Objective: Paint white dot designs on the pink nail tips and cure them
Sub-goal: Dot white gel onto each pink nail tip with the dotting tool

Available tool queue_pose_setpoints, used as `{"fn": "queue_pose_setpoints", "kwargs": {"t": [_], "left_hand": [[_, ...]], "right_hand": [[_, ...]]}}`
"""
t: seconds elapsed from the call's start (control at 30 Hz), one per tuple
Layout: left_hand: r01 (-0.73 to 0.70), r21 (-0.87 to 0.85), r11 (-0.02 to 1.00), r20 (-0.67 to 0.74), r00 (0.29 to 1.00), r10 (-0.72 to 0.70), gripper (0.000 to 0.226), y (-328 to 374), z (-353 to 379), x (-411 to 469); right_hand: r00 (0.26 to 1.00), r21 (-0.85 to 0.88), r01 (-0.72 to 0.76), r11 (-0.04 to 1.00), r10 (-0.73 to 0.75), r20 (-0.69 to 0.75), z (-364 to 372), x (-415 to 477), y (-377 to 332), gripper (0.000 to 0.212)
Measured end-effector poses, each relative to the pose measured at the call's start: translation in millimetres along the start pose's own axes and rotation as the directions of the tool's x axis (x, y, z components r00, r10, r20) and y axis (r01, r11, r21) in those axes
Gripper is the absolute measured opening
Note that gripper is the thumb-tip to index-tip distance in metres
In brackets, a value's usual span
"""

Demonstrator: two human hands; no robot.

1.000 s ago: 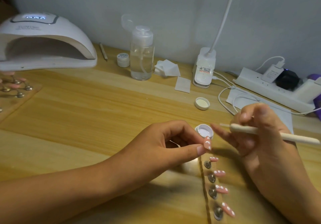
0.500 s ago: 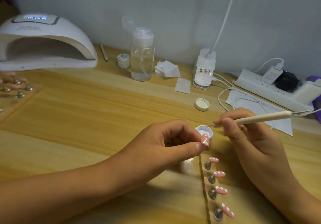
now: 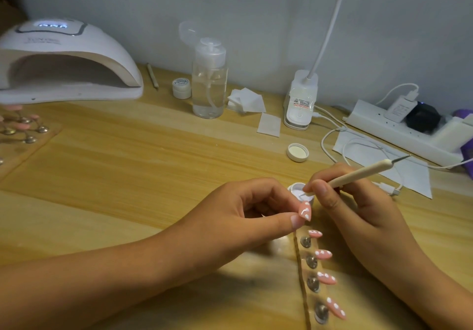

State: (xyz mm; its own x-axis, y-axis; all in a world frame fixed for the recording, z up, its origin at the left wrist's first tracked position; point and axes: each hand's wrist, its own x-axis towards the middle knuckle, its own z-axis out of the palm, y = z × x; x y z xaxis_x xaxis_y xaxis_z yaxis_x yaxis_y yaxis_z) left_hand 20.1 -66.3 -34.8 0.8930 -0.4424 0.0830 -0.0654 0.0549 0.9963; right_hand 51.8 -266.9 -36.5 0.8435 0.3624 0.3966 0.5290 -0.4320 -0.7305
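Observation:
My left hand (image 3: 256, 209) pinches the stem of one pink nail tip (image 3: 305, 210) that carries white marks, held just in front of a small open jar of white gel (image 3: 299, 191). My right hand (image 3: 350, 201) grips a cream dotting pen (image 3: 358, 173), its fine point dipped into the jar. Below, several pink nail tips with white dots (image 3: 326, 277) stand on metal holders in a row on a clear strip. The white curing lamp (image 3: 64, 61) sits at the far left, its display lit.
More pink tips on holders (image 3: 23, 125) stand at the left edge. Behind are a clear pump bottle (image 3: 209, 79), a small closed jar (image 3: 181, 88), wipes (image 3: 247, 99), a loose jar lid (image 3: 297, 152), a desk lamp base (image 3: 300, 102), cables and a power strip (image 3: 399, 130).
My right hand turned the dotting pen and brought it left and down, so its point went from the air into the gel jar. My left hand kept the nail tip almost still.

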Motion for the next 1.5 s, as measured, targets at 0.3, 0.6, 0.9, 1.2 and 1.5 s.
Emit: {"fn": "queue_pose_setpoints", "kwargs": {"t": [0.3,0.6,0.9,1.2,1.5], "left_hand": [[0.016,-0.008,1.0,-0.012,1.0,-0.016,0.005,0.6,1.0,-1.0],[0.019,0.006,1.0,-0.006,1.0,-0.019,0.004,0.9,0.7,-0.5],[0.014,-0.015,1.0,-0.008,1.0,-0.015,0.005,1.2,1.7,-0.3],[0.02,-0.014,1.0,-0.015,1.0,-0.02,0.008,1.3,1.6,-0.6],[0.018,-0.002,1.0,-0.024,1.0,-0.018,0.008,1.4,1.9,-0.3]], "right_hand": [[0.98,0.314,0.004,0.949,0.059,-0.191,-3.9,-2.0,-6.0,0.005],[0.973,0.73,-0.138,0.669,0.229,-0.025,-4.9,-4.9,-12.8,0.02],[0.966,0.756,-0.195,0.624,0.255,0.038,-2.5,-5.7,-21.7,0.024],[0.97,0.743,-0.2,0.639,0.238,0.056,-2.4,-5.2,-20.9,0.019],[0.969,0.752,-0.201,0.628,0.239,0.059,-1.7,-5.2,-18.8,0.019]]}}
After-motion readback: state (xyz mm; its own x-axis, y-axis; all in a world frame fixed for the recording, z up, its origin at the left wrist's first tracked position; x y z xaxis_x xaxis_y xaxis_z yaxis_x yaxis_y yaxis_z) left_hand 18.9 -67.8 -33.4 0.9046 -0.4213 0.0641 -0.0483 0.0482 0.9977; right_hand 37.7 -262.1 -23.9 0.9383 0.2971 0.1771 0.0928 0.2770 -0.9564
